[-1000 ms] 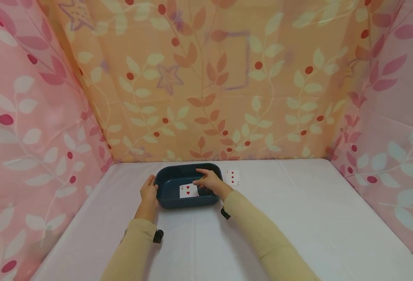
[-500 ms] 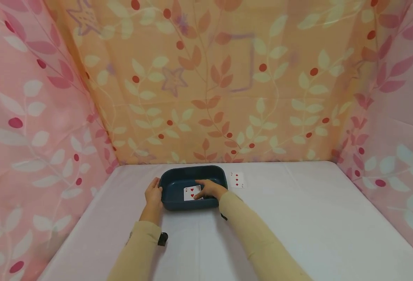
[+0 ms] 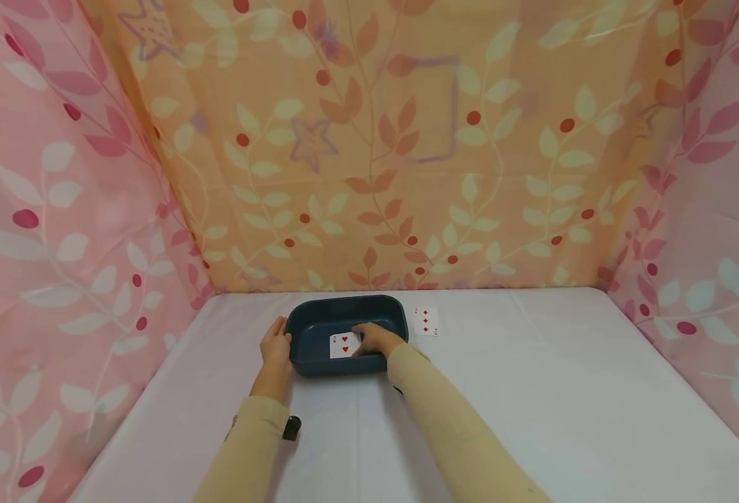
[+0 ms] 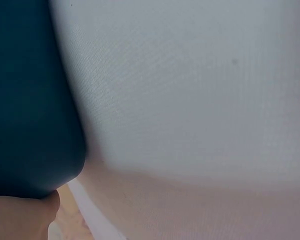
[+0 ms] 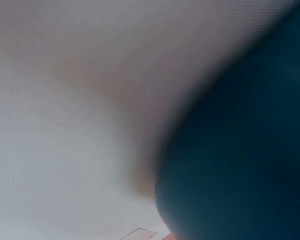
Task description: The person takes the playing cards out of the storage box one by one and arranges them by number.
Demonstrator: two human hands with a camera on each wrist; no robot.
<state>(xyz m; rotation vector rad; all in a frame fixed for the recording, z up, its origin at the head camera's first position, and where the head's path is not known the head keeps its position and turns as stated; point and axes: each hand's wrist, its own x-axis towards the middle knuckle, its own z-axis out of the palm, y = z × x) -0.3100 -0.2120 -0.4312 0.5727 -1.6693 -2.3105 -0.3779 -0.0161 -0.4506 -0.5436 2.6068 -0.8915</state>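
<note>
A dark blue tray (image 3: 319, 368) with rounded corners stands on the white-covered table. Against its left end my left hand (image 3: 275, 349) holds the wall, thumb at the rim and fingers along the outside. In the left wrist view part of that hand (image 4: 20, 215) shows below the blue wall. Inside the tray lies a playing card (image 3: 339, 347) with red hearts face up. My right hand (image 3: 377, 340) reaches over the near right rim, thumb and forefinger curled about this card's right end, which they cover. The other right fingers are hidden.
Just right of the tray, a three of diamonds (image 3: 426, 322) lies face up on the tablecloth (image 3: 533, 391). Floral cloth (image 3: 369, 140) rises behind the table, with pink floral cloth on both sides.
My right hand has lowered into the tray, its pointing forefinger drawing in and its thumb coming to the hearts card. The left hand stays at the tray's end. The view shifted slightly.
</note>
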